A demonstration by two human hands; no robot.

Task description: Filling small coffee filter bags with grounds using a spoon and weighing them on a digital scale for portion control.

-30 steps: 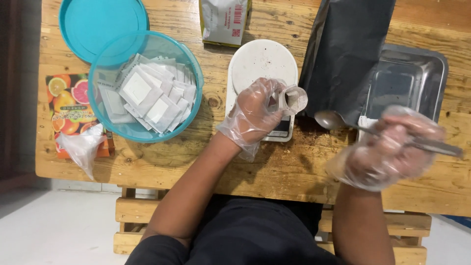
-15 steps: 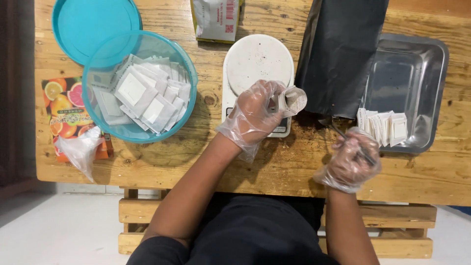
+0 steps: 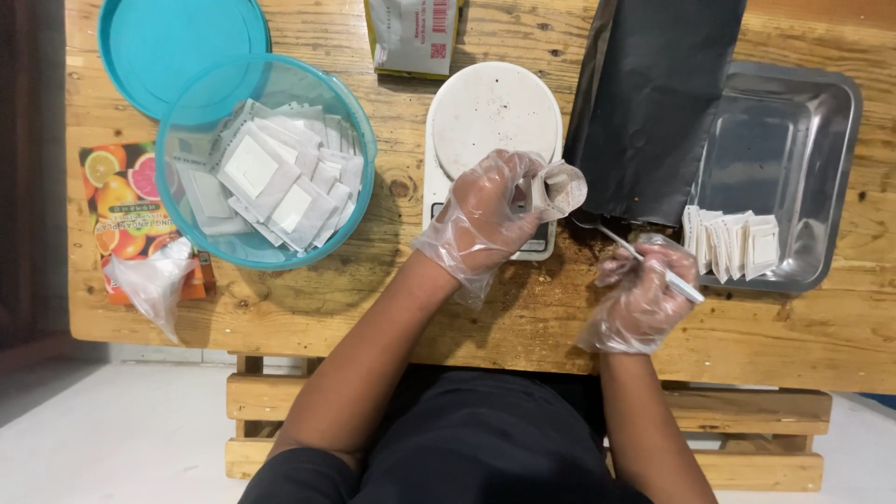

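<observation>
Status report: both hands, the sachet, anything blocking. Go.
Left hand grips open white sachet over scale. Right hand grips metal spoon, tip near sachet. Black bag beside, not blocking.

A single head-worn camera is looking almost straight down at the wooden tabletop [image 3: 280, 317] from close above. The tabletop's near edge is running across the lower frame, while its far edge is lying beyond the top.

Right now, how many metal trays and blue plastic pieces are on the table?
3. One metal tray sits at the right edge. The blue bowl of sachets is on the left, and its blue lid lies behind it, partly tucked under. Nothing else seems hidden.
</observation>
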